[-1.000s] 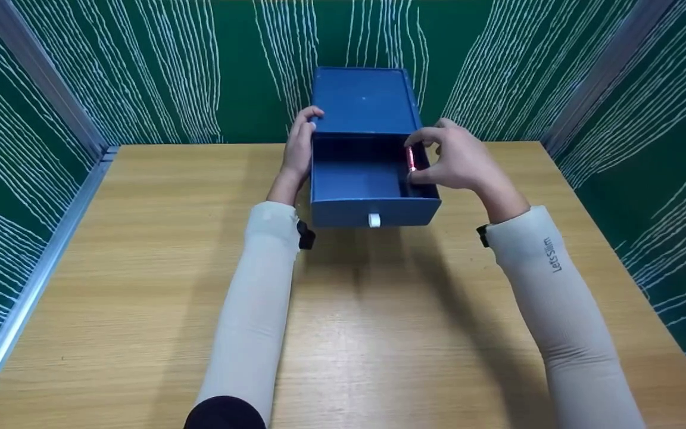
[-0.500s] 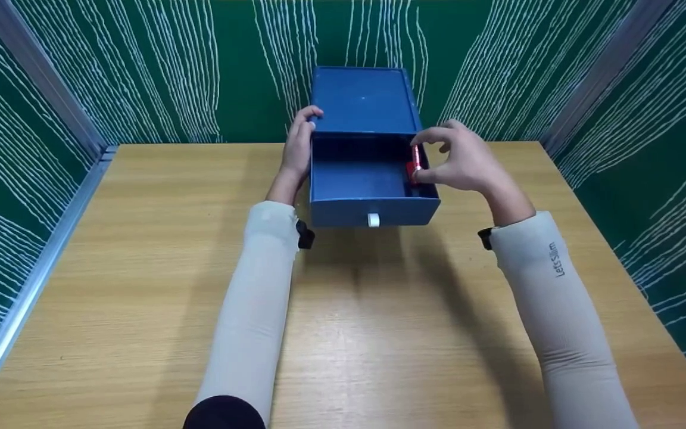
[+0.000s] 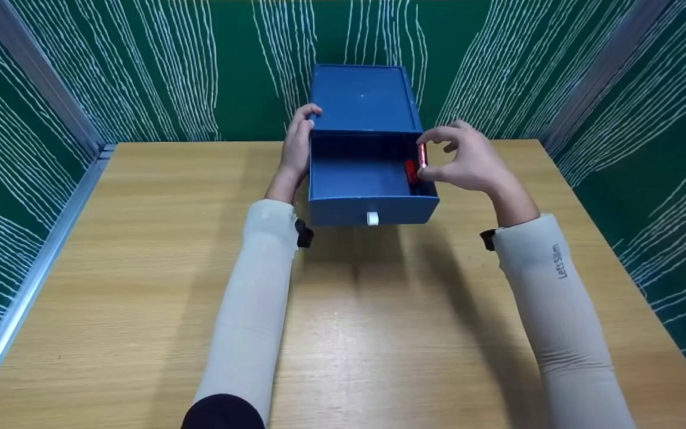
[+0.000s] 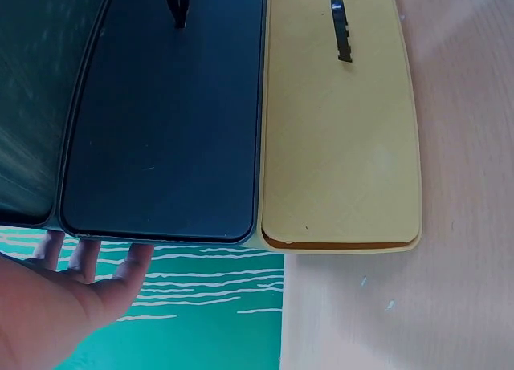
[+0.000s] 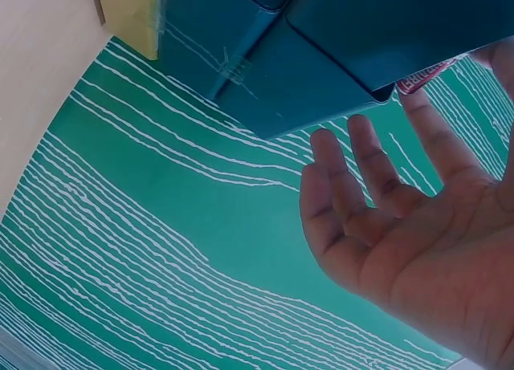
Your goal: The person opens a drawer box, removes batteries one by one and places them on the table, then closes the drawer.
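Observation:
Between thumb and index finger, my right hand (image 3: 471, 158) pinches a small red battery (image 3: 422, 156) with silver ends, held upright at the drawer's right rim. The same battery (image 5: 427, 77) shows its printed red label in the right wrist view, where the other fingers are spread. A blue drawer (image 3: 343, 210) with a white knob is pulled out of the blue-topped drawer unit (image 3: 364, 98). Inside it, against the right wall, is another red object (image 3: 411, 171). My left hand (image 3: 296, 146) rests along the unit's left side, its fingers (image 4: 132, 266) touching the edge.
The left wrist view shows a closed dark blue drawer front (image 4: 161, 129) beside a yellow one (image 4: 341, 145), both with dark pulls. The unit stands at the back of the wooden table (image 3: 343, 333). Green walls (image 3: 259, 59) with white lines surround it.
My right hand has shifted slightly right with the battery, from inside the drawer to its right rim. The red object in the drawer has come into view. My left hand stays put.

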### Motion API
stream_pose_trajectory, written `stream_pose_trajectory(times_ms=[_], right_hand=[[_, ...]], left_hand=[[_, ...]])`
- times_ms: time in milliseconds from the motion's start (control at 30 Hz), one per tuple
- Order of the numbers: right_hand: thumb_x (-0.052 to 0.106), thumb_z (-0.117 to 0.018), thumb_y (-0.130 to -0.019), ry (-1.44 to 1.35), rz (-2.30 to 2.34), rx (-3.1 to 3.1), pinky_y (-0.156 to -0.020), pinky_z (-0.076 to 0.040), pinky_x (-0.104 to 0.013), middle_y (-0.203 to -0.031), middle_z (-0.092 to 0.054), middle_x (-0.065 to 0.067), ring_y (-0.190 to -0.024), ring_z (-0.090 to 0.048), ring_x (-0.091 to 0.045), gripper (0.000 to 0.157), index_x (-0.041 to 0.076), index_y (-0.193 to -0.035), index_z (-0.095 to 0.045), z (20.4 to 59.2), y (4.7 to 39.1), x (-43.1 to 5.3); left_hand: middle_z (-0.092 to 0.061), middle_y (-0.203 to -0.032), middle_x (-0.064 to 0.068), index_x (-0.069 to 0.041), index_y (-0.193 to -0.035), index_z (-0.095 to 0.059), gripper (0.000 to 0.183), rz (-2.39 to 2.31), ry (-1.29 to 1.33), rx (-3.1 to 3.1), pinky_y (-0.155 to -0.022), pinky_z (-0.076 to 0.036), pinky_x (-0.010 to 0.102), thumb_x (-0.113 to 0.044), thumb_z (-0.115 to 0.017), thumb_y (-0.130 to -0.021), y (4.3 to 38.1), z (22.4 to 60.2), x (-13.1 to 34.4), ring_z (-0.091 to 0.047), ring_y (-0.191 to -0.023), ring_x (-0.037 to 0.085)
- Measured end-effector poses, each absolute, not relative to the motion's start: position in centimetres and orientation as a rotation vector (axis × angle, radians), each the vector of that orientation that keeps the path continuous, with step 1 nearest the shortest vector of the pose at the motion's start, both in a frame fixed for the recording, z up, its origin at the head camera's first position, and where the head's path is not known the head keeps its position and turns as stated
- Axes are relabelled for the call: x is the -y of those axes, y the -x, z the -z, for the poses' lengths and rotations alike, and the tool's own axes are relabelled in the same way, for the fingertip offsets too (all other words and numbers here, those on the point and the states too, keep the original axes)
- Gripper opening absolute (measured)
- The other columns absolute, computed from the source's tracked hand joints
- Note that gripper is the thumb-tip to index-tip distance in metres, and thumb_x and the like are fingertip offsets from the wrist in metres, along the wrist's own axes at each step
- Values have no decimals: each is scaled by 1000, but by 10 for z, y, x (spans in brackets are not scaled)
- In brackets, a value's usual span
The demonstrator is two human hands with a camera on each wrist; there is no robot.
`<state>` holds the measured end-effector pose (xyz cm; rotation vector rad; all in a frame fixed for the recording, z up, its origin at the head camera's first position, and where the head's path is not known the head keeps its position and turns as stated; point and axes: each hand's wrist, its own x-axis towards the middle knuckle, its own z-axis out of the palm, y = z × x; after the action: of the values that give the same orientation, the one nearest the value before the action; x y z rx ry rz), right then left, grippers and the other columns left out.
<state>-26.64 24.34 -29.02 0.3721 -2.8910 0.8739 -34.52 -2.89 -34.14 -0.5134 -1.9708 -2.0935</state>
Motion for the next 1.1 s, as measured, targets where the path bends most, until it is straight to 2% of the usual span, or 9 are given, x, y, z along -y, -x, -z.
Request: stream_pose_trajectory(times_ms=[400,633,800,1100], right_hand=[[39,-71,-66,-357,-958,2861,-86,-37,-43,-113,-44,-5,-102,-40,-22,48,23,-110,-57,290,268,-252],[36,-71,-67,-347,-979,2843,-84,-39,-43,-112,-45,-4,-101,-41,-22,47,23,-110,-57,292,268,-257],[36,-71,-67,-367,-996,2823,-85,-39,-41,-111,-46,-2,-103,-40,-20,46,23,-109,-57,295,268,-261],[38,-72,-66,-332,-1033,2841,-84,-40,-44,-116,-45,-3,-105,-41,-21,51,26,-112,-54,304,268,-274]], left_hand=[[-37,-129,7,-3,-113,-43,31,2128,497,2009,-98,-23,24,-7,-22,-90,343,341,30,-32,-117,13],[-38,-128,10,-1,-113,-43,32,2086,519,2008,-96,-22,20,-6,-22,-89,343,341,30,-33,-117,13],[-38,-128,7,-4,-113,-43,31,2089,512,2022,-97,-22,22,-7,-23,-89,342,342,30,-33,-117,12],[-37,-129,10,-2,-113,-42,31,2102,517,2000,-97,-22,22,-6,-23,-89,343,342,29,-33,-117,13]])
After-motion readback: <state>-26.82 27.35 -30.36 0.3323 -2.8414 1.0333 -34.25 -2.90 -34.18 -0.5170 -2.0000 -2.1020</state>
